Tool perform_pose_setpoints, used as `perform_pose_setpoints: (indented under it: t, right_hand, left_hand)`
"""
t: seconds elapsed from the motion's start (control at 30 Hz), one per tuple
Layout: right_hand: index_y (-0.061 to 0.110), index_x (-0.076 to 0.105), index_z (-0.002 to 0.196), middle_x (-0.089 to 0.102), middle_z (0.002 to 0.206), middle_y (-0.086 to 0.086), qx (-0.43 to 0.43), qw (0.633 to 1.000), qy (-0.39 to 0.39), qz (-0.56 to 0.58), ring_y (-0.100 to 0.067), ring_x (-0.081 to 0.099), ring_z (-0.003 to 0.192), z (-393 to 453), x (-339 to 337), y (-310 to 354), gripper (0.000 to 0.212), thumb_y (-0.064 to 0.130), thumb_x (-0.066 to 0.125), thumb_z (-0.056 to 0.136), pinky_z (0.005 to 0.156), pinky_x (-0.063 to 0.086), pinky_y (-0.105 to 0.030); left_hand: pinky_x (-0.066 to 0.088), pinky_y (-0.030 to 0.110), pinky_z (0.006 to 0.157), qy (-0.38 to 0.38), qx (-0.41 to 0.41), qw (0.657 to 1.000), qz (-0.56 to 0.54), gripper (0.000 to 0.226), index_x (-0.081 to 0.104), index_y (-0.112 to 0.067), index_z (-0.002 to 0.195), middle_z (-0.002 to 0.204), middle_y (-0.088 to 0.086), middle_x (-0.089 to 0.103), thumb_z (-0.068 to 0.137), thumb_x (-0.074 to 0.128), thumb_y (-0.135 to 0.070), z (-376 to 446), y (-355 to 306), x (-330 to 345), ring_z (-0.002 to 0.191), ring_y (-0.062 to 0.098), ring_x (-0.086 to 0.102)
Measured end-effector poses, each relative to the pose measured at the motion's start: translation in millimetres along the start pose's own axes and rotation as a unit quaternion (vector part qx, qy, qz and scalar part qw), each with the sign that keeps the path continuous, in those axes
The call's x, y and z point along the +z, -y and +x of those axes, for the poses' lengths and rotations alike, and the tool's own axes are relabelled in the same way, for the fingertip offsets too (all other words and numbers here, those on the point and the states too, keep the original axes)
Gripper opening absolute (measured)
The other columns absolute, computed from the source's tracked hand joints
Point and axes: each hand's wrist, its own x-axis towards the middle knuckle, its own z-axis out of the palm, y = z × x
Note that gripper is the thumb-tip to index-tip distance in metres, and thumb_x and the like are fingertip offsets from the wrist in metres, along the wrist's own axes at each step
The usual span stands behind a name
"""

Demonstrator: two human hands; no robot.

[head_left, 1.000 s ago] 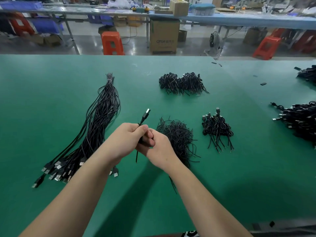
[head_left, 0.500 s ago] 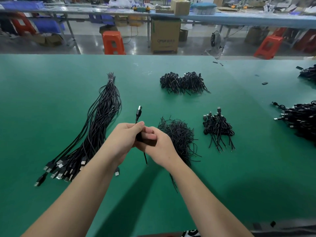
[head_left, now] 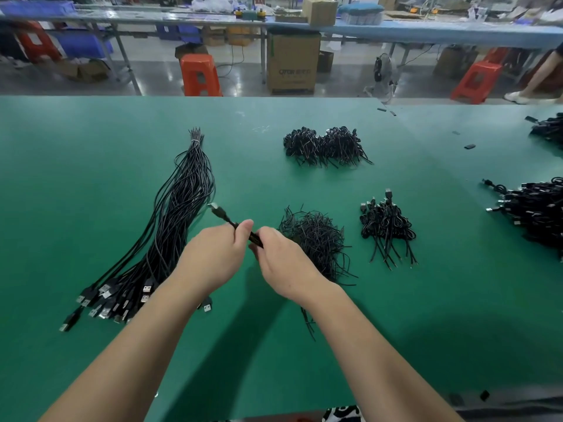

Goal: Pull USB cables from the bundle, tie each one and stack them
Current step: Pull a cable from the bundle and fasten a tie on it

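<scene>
Above green table (head_left: 91,147) — both hands (left (head_left: 213,257), right (head_left: 286,266)) gripping coiled USB cable (head_left: 240,228)

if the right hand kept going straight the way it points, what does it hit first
Most likely the left hand, almost touching it around the held cable. The right hand points up and left; beyond lies the long cable bundle, though depth is unclear.

A green table (head_left: 91,178) bears a long cable bundle (head_left: 170,226) and tied cable heaps (head_left: 387,229).
</scene>
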Motion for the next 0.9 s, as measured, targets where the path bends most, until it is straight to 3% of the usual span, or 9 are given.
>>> perform_pose_setpoints:
  t: [0.1, 0.23, 0.37, 0.5, 0.6, 0.67, 0.83, 0.9]
  right_hand:
    - [0.007, 0.048, 0.112, 0.056, 0.106, -0.01, 0.005, 1.0, 0.024, -0.016, -0.034, 0.057, 0.095, -2.6, -0.1, 3.0, 0.018, 0.021, 0.037, 0.107, 0.079, 0.043, -0.043]
    - [0.008, 0.047, 0.129, 0.059, 0.118, -0.012, 0.017, 0.999, 0.026, -0.013, -0.033, 0.058, 0.103, -3.5, -4.0, 5.7, 0.028, 0.019, 0.036, 0.106, 0.087, 0.046, -0.043]
    - [0.01, 0.051, 0.118, 0.058, 0.106, -0.007, 0.026, 0.999, 0.029, -0.008, -0.032, 0.058, 0.094, -1.7, -5.3, 7.3, 0.022, 0.023, 0.037, 0.106, 0.082, 0.046, -0.045]
    - [0.013, 0.051, 0.1, 0.055, 0.088, -0.004, 0.032, 0.999, 0.029, 0.018, -0.03, 0.054, 0.081, 1.6, -8.1, 8.3, 0.019, 0.03, 0.043, 0.106, 0.072, 0.044, -0.041]
    - [0.019, 0.05, 0.095, 0.051, 0.085, 0.002, 0.065, 0.988, 0.05, 0.13, -0.027, 0.064, 0.076, 0.1, -10.4, 10.8, 0.025, 0.036, 0.037, 0.107, 0.067, 0.053, -0.038]
    - [0.032, 0.05, 0.088, 0.045, 0.079, 0.01, 0.089, 0.975, 0.053, 0.198, -0.018, 0.068, 0.062, -1.6, -12.1, 9.4, 0.028, 0.038, 0.031, 0.108, 0.062, 0.055, -0.035]
    - [0.033, 0.047, 0.083, 0.047, 0.078, 0.01, 0.089, 0.981, 0.064, 0.158, -0.008, 0.069, 0.055, 2.2, -21.8, -3.6, 0.031, 0.031, 0.028, 0.108, 0.06, 0.054, -0.038]
    - [0.03, 0.047, 0.084, 0.046, 0.078, 0.011, 0.094, 0.981, 0.053, 0.161, -0.007, 0.066, 0.051, 4.3, -25.0, -7.9, 0.03, 0.031, 0.028, 0.107, 0.065, 0.057, -0.043]
  left_hand:
    - [0.048, 0.035, 0.073, 0.019, 0.038, 0.997, -0.069, 0.037, 0.066, -0.023, 0.087, 0.079, -0.003, 0.068, 0.099, 0.044, -0.05, 3.8, 2.0, -7.6, 0.079, 0.018, 0.062]
    - [0.048, 0.042, 0.064, 0.009, 0.07, 0.995, -0.07, 0.039, 0.07, -0.019, 0.075, 0.067, 0.007, 0.067, 0.094, 0.056, -0.05, 7.7, 4.3, -15.5, 0.066, 0.021, 0.062]
    - [0.034, 0.02, 0.051, -0.014, 0.101, 0.994, -0.031, 0.027, 0.064, -0.031, 0.07, 0.058, -0.004, 0.06, 0.095, 0.058, -0.04, 11.7, 1.2, -18.2, 0.056, 0.007, 0.054]
    - [0.032, 0.026, 0.06, -0.028, 0.09, 0.995, -0.034, 0.019, 0.069, -0.015, 0.091, 0.075, 0.0, 0.066, 0.099, 0.057, -0.027, 15.6, -3.2, -11.8, 0.072, 0.018, 0.059]
    - [0.031, 0.026, 0.063, -0.042, 0.075, 0.996, -0.036, 0.018, 0.068, -0.011, 0.095, 0.078, 0.0, 0.063, 0.1, 0.056, -0.024, 20.2, -6.7, -8.7, 0.074, 0.021, 0.056]
    - [0.032, 0.026, 0.063, -0.043, 0.078, 0.995, -0.034, 0.017, 0.068, -0.012, 0.095, 0.074, -0.005, 0.059, 0.1, 0.055, -0.023, 22.7, -10.0, -8.5, 0.071, 0.017, 0.054]
    - [0.037, 0.029, 0.063, -0.029, 0.111, 0.993, -0.029, 0.018, 0.066, -0.011, 0.091, 0.078, 0.001, 0.064, 0.1, 0.055, -0.023, 24.6, -23.4, -5.4, 0.074, 0.021, 0.059]
    - [0.037, 0.022, 0.059, -0.033, 0.121, 0.991, -0.051, 0.016, 0.064, -0.016, 0.089, 0.076, -0.004, 0.063, 0.1, 0.056, -0.025, 27.3, -27.7, -3.4, 0.069, 0.014, 0.057]
